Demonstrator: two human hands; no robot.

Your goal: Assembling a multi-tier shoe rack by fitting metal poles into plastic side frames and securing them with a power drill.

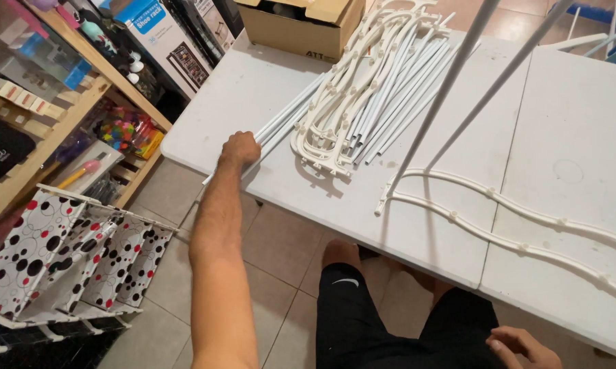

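Left hand (240, 148) clenched around white tube (270, 130) at table (205, 130) edge; tube's long axis runs diagonally, pointing up-right toward tube pile (383, 75). Right hand (519, 347) loose on thigh, holding nothing.

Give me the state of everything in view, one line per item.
left hand: closed around white rods at the table edge.
right hand: resting on the thigh, holding nothing.
white rods: loose, lying in a pile on the table.
curved side frames: stacked flat beside the rods.
partly built frame: on the table, two rods rising from it.
cardboard box: open.
fabric shoe rack: assembled, on the floor.
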